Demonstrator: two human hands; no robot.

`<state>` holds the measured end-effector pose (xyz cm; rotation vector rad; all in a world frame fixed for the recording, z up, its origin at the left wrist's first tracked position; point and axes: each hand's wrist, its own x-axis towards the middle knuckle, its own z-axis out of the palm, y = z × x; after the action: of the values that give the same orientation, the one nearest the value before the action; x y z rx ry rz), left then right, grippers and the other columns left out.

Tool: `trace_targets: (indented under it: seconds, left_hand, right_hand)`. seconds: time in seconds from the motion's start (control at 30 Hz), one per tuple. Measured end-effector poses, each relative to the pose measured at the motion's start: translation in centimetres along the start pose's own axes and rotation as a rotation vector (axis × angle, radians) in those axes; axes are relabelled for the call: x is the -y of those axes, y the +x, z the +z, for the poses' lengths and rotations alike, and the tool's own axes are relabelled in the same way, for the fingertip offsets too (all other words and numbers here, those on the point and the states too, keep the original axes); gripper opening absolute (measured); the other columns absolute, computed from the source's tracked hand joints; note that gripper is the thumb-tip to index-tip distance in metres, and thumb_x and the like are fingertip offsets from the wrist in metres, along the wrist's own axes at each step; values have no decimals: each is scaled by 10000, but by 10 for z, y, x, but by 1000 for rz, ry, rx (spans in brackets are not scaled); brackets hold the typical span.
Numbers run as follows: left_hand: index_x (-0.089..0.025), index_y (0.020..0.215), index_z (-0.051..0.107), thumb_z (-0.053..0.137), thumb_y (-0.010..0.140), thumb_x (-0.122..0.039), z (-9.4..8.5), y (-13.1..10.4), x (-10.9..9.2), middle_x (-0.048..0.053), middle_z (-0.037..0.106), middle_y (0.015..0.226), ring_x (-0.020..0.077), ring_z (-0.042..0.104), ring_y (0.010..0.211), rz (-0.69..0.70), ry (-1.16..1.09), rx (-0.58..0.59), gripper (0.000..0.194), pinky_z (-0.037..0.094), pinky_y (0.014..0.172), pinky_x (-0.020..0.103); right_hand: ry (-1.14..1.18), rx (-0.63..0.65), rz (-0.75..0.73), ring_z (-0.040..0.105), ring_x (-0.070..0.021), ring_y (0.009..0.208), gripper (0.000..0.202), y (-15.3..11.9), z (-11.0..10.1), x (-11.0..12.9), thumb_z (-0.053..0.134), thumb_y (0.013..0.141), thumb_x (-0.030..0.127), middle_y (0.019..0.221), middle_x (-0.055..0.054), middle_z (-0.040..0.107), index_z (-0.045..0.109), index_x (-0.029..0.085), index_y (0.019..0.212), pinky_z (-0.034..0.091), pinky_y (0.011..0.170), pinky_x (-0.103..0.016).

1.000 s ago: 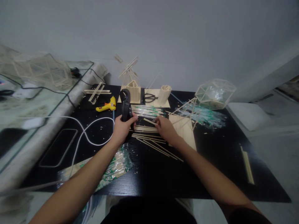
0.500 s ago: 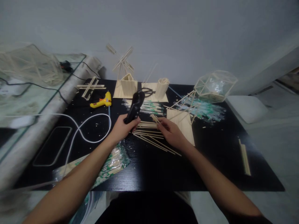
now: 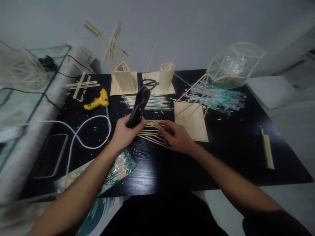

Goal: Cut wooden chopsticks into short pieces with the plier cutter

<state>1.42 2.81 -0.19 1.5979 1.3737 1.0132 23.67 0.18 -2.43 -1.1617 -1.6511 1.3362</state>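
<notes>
My left hand (image 3: 125, 131) is closed around a black plier-like hand tool (image 3: 139, 106), which points up and away from me. Its exact kind is hard to make out. Close by, my right hand (image 3: 176, 134) pinches a few short thin wooden sticks (image 3: 156, 125) between thumb and fingers. Their left ends lie near my left thumb. Beneath both hands, several longer wooden sticks (image 3: 155, 139) are spread on the black table (image 3: 169, 173); my right hand covers part of them. A thin wooden board (image 3: 194, 126) lies just right of that hand.
Behind stand a triangular stick tower (image 3: 125, 80) and a round one (image 3: 166, 77) on boards. A yellow glue gun (image 3: 98, 100) and white cable (image 3: 92, 148) lie left. Packaged sticks (image 3: 120, 168) sit in front; a stick frame (image 3: 236, 65) rises at back right.
My right hand has moved left with its sticks, closer to my left hand. The left hand keeps hold of the black tool. The camera view has shifted somewhat.
</notes>
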Motion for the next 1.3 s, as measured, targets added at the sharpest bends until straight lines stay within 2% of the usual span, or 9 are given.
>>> trace_targets:
  seconds: [0.13, 0.33, 0.6, 0.9, 1.3]
  left_hand:
    - [-157, 825, 700, 740, 823, -385, 2, -1, 2, 2, 652, 767, 137, 574, 704, 16, -6, -17, 232, 452, 692, 252]
    - [-163, 843, 697, 730, 837, -389, 4, -3, 3, 4, 654, 775, 138, 578, 699, 22, 12, -23, 228, 462, 695, 254]
    - [-170, 882, 715, 777, 801, -371, 8, -2, 2, -5, 656, 696, 140, 604, 637, -65, -160, -33, 226, 489, 659, 254]
    - [-159, 891, 714, 864, 696, -328, 10, -1, -4, -14, 660, 639, 140, 611, 596, -154, -254, -47, 298, 509, 640, 267]
    - [-165, 866, 699, 875, 680, -329, 12, -4, -7, -9, 662, 694, 143, 619, 639, -131, -260, -65, 304, 522, 668, 276]
  right_hand:
    - [46, 25, 0, 632, -102, 549, 266, -2, 3, -3, 594, 964, 310, 906, -52, 758, 633, 164, 1182, 544, 582, -258]
    - [141, 31, 10, 701, -134, 655, 269, -5, 9, -3, 621, 953, 327, 1014, -84, 758, 670, 170, 1166, 570, 496, -228]
    - [154, 35, -96, 753, -154, 745, 334, -7, 11, -3, 570, 977, 241, 1037, -75, 751, 603, 193, 1306, 637, 615, -271]
    - [164, -11, -132, 710, -114, 641, 286, -8, 13, -3, 604, 980, 288, 1010, -62, 762, 635, 190, 1248, 601, 567, -238]
    - [114, -40, -195, 737, -127, 696, 281, -10, 14, -3, 582, 982, 274, 1009, -59, 766, 647, 188, 1242, 617, 635, -258]
